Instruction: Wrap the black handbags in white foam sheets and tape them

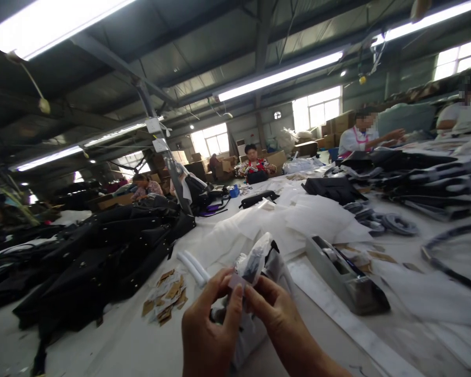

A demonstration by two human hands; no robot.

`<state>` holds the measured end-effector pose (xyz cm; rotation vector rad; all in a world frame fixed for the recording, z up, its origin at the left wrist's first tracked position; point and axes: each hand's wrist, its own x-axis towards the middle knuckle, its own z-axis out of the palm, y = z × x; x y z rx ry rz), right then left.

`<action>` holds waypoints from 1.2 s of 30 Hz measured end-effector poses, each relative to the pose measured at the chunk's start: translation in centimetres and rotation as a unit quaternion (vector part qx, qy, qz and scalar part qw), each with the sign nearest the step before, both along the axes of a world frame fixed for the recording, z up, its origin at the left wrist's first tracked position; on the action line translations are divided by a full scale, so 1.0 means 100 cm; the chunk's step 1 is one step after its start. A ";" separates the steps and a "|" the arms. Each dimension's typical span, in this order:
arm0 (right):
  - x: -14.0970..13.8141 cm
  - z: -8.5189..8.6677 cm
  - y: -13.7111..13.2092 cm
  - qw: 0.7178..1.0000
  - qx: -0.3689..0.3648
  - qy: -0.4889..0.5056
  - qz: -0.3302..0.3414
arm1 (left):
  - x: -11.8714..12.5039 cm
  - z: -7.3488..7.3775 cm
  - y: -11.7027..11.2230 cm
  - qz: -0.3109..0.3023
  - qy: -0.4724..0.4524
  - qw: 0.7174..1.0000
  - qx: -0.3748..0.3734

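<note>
Close in front of me, my left hand [212, 324] pinches a small pale card [237, 281] between thumb and fingers. The fingertips of my right hand [278, 314] close at the card's right edge. Right behind and below the card is a bundle wrapped in thin white plastic [257, 256], with black parts showing at its top. My fingers hide much of its lower part. To the left lies a pile of small brown and clear packets [167, 297]. A grey tape dispenser [345, 280] stands to the right of my hands.
Black bags [113, 251] are heaped on the left. White sheets [290, 217] cover the table's middle. Two white tubes [193, 267] lie beyond my left hand. Coiled grey straps [396, 222] and more black goods [435, 178] lie right. Several people work farther back.
</note>
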<state>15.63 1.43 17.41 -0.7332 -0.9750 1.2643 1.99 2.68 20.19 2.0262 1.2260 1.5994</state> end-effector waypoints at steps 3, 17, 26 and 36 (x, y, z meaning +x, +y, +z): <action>-0.001 0.000 0.000 1.000 0.005 0.001 0.005 | -0.007 0.002 0.006 -0.002 0.082 0.995 0.058; -0.004 0.002 0.001 1.000 0.013 -0.013 -0.025 | -0.013 -0.005 0.006 0.021 0.116 0.980 0.162; -0.003 0.001 0.003 0.999 -0.005 0.011 -0.044 | -0.003 -0.044 0.004 0.093 0.245 0.904 0.339; 0.001 -0.006 -0.001 0.999 0.035 0.006 -0.014 | -0.003 -0.043 0.000 0.053 0.167 0.951 0.255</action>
